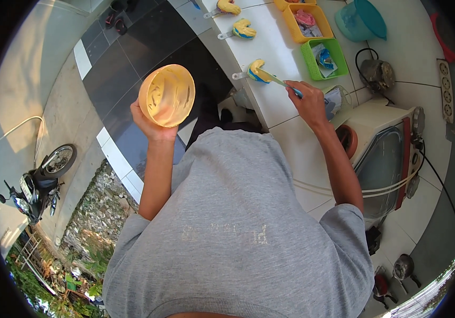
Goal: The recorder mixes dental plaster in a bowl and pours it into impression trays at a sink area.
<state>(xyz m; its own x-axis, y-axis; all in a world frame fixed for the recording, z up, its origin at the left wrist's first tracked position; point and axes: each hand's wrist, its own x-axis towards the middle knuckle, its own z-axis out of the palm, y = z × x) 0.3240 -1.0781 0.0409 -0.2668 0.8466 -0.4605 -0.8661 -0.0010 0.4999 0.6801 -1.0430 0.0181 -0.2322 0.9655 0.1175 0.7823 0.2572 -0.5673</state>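
My left hand [151,122] grips a pale orange bowl [166,95] by its side; yellow paste smears its inside. In my right hand [307,106] is a spreading tool [279,82] with a blue handle. Its pale blade touches yellow paste on a small blue-edged piece [258,70] with a silver tab, resting on the white tiled counter [280,108]. Two similar paste-covered pieces, one in the middle [244,27] and one at the top [229,7], lie farther along the counter's edge.
Yellow baskets [307,24], a green basket [325,58], a teal container [360,21], a pump-like device [376,74] and a power strip [445,90] stand on the right. An old screen appliance [378,169] is beside my right forearm. A motorbike [42,183] and dark floor tiles [132,47] are left.
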